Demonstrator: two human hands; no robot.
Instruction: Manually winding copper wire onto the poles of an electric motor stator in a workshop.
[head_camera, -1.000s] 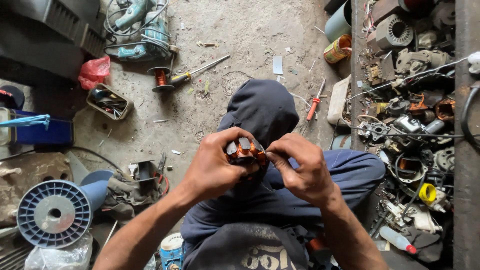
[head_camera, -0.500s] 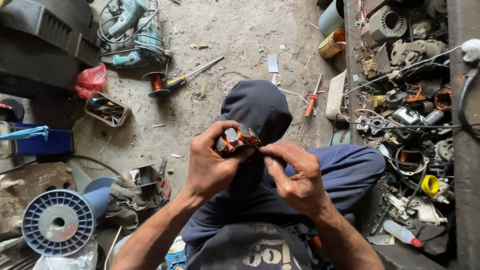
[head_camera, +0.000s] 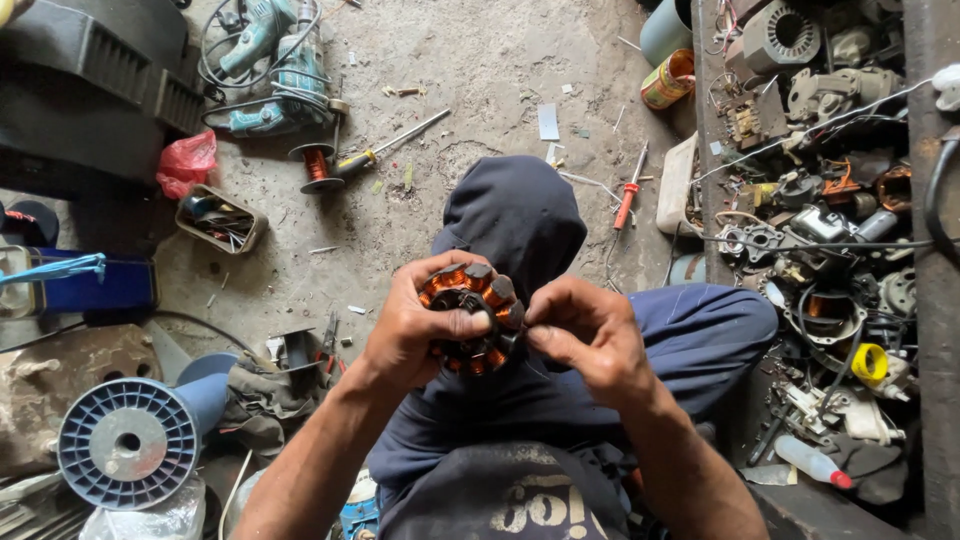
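My left hand (head_camera: 415, 325) grips a round motor stator (head_camera: 472, 318) with several copper-wound coils, held in front of my raised knee in dark blue trousers (head_camera: 520, 215). My right hand (head_camera: 590, 335) is beside it on the right, fingertips pinched at the stator's right edge, likely on a fine wire that I cannot make out. The back of the stator is hidden by my left palm.
A blue empty wire spool (head_camera: 130, 440) lies at lower left. A screwdriver with a small copper spool (head_camera: 318, 162) and a teal power drill (head_camera: 270, 60) lie on the concrete floor. A red-handled screwdriver (head_camera: 628, 200) lies ahead. Motor parts crowd the shelf (head_camera: 820, 200) at right.
Both hands with the stator have shifted slightly and the stator has been turned, its coil face now showing more fully. The right fingers stay pinched at its edge.
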